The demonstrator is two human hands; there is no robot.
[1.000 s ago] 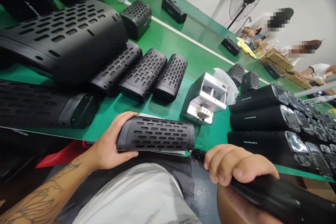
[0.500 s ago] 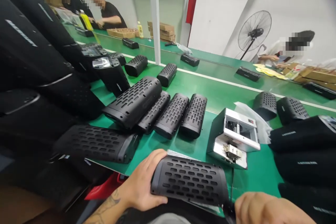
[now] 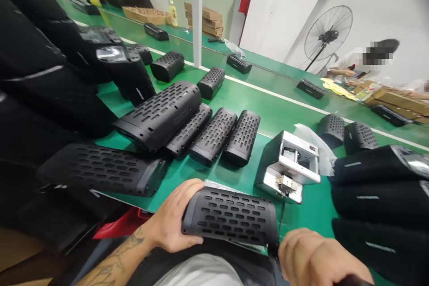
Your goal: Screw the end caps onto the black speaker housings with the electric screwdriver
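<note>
My left hand (image 3: 179, 216) grips the left end of a black slotted speaker housing (image 3: 231, 216), fingers over its far edge and thumb along the near side. The housing lies at the table's front edge, slots facing up, with a greyish sheet (image 3: 221, 184) showing beneath it. My right hand (image 3: 318, 254) is wrapped around a black electric screwdriver (image 3: 273, 250), mostly hidden by the fingers. Its front end meets the housing's right end; the bit itself is too small to make out. Behind the housing stands a black-and-white screw feeder (image 3: 291, 165).
Several slotted housings (image 3: 214, 136) stand and lie at left centre. Black fabric-covered units are stacked at left (image 3: 33, 76) and right (image 3: 378, 196). Beyond a white line runs a green conveyor (image 3: 268, 76) with black units. Co-workers sit behind it, near a fan (image 3: 328, 35) and cartons (image 3: 209, 20).
The view has tilted down and shifted, so most things sit higher and further left. Both hands keep their holds on the housing and screwdriver. A co-worker's hand is now at the yellow bottle.
</note>
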